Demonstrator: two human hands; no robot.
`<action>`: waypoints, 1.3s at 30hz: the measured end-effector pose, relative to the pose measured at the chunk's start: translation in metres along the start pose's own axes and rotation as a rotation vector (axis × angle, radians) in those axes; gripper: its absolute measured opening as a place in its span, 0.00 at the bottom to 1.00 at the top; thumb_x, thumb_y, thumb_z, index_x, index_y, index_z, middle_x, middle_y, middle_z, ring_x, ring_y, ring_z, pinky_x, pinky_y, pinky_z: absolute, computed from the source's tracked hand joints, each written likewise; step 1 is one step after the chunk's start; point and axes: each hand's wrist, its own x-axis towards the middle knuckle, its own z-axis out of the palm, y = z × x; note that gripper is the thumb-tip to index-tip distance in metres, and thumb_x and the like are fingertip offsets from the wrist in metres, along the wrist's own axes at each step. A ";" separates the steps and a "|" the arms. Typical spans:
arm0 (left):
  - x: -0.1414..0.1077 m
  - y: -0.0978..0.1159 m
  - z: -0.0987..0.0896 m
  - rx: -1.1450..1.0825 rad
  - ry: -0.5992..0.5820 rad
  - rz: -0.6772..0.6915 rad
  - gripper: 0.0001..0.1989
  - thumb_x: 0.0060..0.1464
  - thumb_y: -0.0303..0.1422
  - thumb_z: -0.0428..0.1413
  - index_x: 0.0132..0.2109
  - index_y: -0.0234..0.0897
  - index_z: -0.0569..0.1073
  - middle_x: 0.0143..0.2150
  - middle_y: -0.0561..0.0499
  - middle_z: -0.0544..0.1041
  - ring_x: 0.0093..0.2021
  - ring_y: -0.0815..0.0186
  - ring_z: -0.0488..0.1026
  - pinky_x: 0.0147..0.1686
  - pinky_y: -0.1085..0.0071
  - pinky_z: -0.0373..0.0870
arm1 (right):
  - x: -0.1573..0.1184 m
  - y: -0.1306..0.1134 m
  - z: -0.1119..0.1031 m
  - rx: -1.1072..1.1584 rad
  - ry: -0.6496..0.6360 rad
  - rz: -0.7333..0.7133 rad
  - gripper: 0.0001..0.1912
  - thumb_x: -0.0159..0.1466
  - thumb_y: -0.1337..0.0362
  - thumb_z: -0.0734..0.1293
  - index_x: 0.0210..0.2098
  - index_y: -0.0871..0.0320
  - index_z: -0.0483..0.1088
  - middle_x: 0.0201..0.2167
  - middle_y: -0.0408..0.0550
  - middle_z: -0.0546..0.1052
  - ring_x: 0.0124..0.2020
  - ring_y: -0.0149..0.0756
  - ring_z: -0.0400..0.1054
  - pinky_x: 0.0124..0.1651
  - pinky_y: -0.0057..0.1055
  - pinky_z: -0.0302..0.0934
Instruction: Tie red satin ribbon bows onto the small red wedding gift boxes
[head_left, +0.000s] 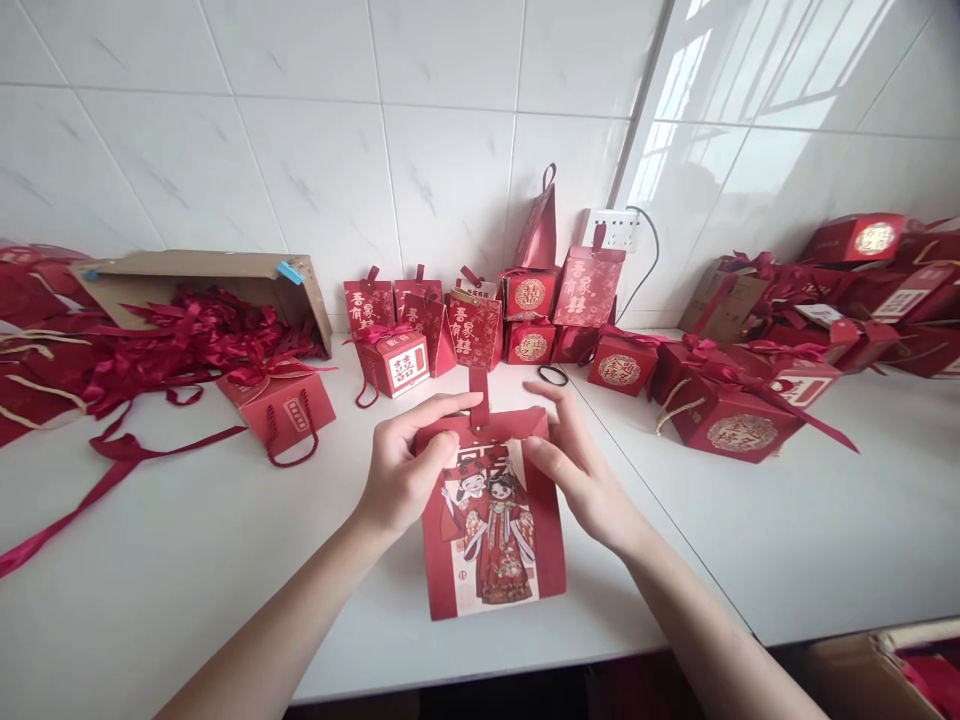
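Observation:
A red paper gift box [495,530] with a cartoon couple in traditional dress printed on it faces me at the table's front. A red strap [478,395] stands up from its top. My left hand [412,455] grips the box's upper left edge, thumb on the front and index finger stretched to the strap. At the upper right corner, my right hand [581,465] has its thumb pressed on the front, with the index finger raised behind. The other fingers are partly hidden by the box. Just beyond lies a black ring [553,375].
Several finished red boxes [474,330] stand along the tiled wall. On the left, a cardboard carton [202,265] spills red ribbons [217,320], beside a box with rope handles [289,415]. More red boxes [739,410] are piled right. A socket strip [611,230] hangs on the wall.

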 end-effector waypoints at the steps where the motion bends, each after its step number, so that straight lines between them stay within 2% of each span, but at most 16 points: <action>1: 0.001 -0.002 -0.001 -0.019 0.005 -0.022 0.17 0.48 0.29 0.52 0.45 0.37 0.78 0.22 0.54 0.72 0.18 0.74 0.59 0.16 0.76 0.54 | -0.001 0.001 -0.001 0.008 -0.049 0.047 0.19 0.65 0.56 0.60 0.53 0.53 0.56 0.40 0.46 0.73 0.38 0.36 0.71 0.42 0.36 0.66; 3: 0.003 -0.003 -0.003 -0.063 0.003 -0.065 0.18 0.47 0.30 0.52 0.45 0.36 0.78 0.15 0.57 0.64 0.16 0.74 0.55 0.16 0.76 0.50 | -0.007 0.003 -0.001 0.006 -0.110 0.105 0.16 0.65 0.55 0.61 0.49 0.55 0.61 0.47 0.50 0.73 0.46 0.40 0.70 0.49 0.39 0.65; 5: 0.001 0.001 -0.004 -0.110 -0.001 -0.110 0.18 0.47 0.30 0.53 0.45 0.35 0.78 0.13 0.58 0.61 0.15 0.74 0.54 0.16 0.77 0.50 | -0.019 0.002 0.002 0.024 -0.098 0.133 0.17 0.65 0.54 0.61 0.49 0.56 0.63 0.50 0.52 0.72 0.49 0.42 0.68 0.51 0.40 0.64; 8: -0.010 0.014 -0.005 -0.183 -0.001 -0.203 0.18 0.46 0.32 0.54 0.45 0.37 0.78 0.14 0.57 0.64 0.17 0.71 0.61 0.17 0.76 0.56 | -0.046 -0.005 0.010 0.103 -0.056 0.178 0.18 0.64 0.52 0.62 0.50 0.55 0.63 0.53 0.52 0.71 0.51 0.44 0.68 0.51 0.40 0.64; 11: -0.033 0.033 -0.007 -0.212 -0.020 -0.286 0.17 0.47 0.33 0.55 0.45 0.38 0.78 0.15 0.55 0.67 0.19 0.68 0.66 0.18 0.75 0.61 | -0.077 -0.014 0.020 0.163 -0.053 0.196 0.20 0.63 0.51 0.63 0.51 0.53 0.64 0.53 0.51 0.71 0.51 0.45 0.69 0.50 0.38 0.66; 17: -0.075 0.058 -0.010 -0.229 0.022 -0.325 0.17 0.51 0.36 0.54 0.47 0.37 0.77 0.15 0.54 0.68 0.19 0.67 0.67 0.20 0.73 0.65 | -0.123 -0.021 0.037 0.091 0.081 0.229 0.24 0.61 0.48 0.63 0.54 0.52 0.66 0.52 0.52 0.73 0.50 0.47 0.69 0.49 0.39 0.66; 21: -0.091 0.069 -0.010 -0.237 0.052 -0.321 0.17 0.51 0.37 0.54 0.47 0.37 0.77 0.16 0.54 0.68 0.18 0.69 0.65 0.21 0.72 0.66 | -0.139 -0.029 0.043 0.028 0.170 0.299 0.27 0.58 0.46 0.65 0.53 0.52 0.66 0.52 0.53 0.73 0.51 0.50 0.68 0.51 0.41 0.65; 25: -0.104 0.081 -0.013 -0.247 0.080 -0.305 0.17 0.52 0.37 0.54 0.47 0.37 0.77 0.16 0.54 0.70 0.17 0.69 0.65 0.21 0.72 0.67 | -0.145 -0.039 0.048 0.011 0.130 0.234 0.25 0.59 0.46 0.64 0.51 0.54 0.69 0.47 0.52 0.75 0.45 0.48 0.71 0.46 0.39 0.68; 28: -0.111 0.087 -0.017 -0.246 0.096 -0.304 0.17 0.53 0.37 0.53 0.48 0.36 0.77 0.19 0.52 0.74 0.18 0.67 0.68 0.22 0.71 0.70 | -0.149 -0.043 0.053 -0.014 0.126 0.217 0.24 0.60 0.47 0.64 0.51 0.52 0.68 0.47 0.51 0.75 0.44 0.47 0.71 0.45 0.37 0.68; 30: -0.115 0.090 -0.018 -0.241 0.108 -0.294 0.17 0.53 0.37 0.53 0.47 0.37 0.77 0.25 0.50 0.79 0.23 0.65 0.73 0.25 0.69 0.72 | -0.152 -0.044 0.055 -0.030 0.114 0.204 0.24 0.60 0.48 0.64 0.51 0.52 0.68 0.48 0.51 0.75 0.45 0.46 0.71 0.45 0.37 0.69; 32: -0.117 0.092 -0.019 -0.242 0.120 -0.267 0.16 0.53 0.36 0.52 0.46 0.38 0.78 0.35 0.48 0.81 0.32 0.61 0.77 0.30 0.69 0.74 | -0.155 -0.045 0.057 -0.050 0.122 0.192 0.24 0.60 0.48 0.63 0.52 0.52 0.68 0.48 0.52 0.74 0.45 0.46 0.71 0.45 0.36 0.69; 34: -0.118 0.093 -0.019 -0.243 0.121 -0.238 0.15 0.53 0.35 0.52 0.45 0.39 0.79 0.44 0.49 0.80 0.43 0.58 0.76 0.34 0.69 0.75 | -0.156 -0.047 0.058 -0.061 0.124 0.182 0.24 0.61 0.48 0.63 0.52 0.53 0.68 0.48 0.52 0.74 0.45 0.46 0.71 0.44 0.36 0.69; 36: -0.118 0.095 -0.019 -0.245 0.114 -0.221 0.14 0.54 0.34 0.52 0.44 0.39 0.79 0.47 0.49 0.79 0.48 0.57 0.74 0.36 0.70 0.75 | -0.156 -0.049 0.060 -0.054 0.112 0.167 0.23 0.61 0.48 0.62 0.51 0.53 0.68 0.48 0.52 0.74 0.44 0.45 0.71 0.43 0.34 0.70; 39: -0.118 0.097 -0.019 -0.251 0.109 -0.207 0.15 0.54 0.35 0.52 0.44 0.38 0.79 0.47 0.49 0.79 0.50 0.56 0.73 0.38 0.69 0.75 | -0.158 -0.053 0.062 -0.039 0.119 0.144 0.22 0.62 0.49 0.62 0.51 0.52 0.68 0.48 0.50 0.74 0.44 0.43 0.71 0.42 0.33 0.69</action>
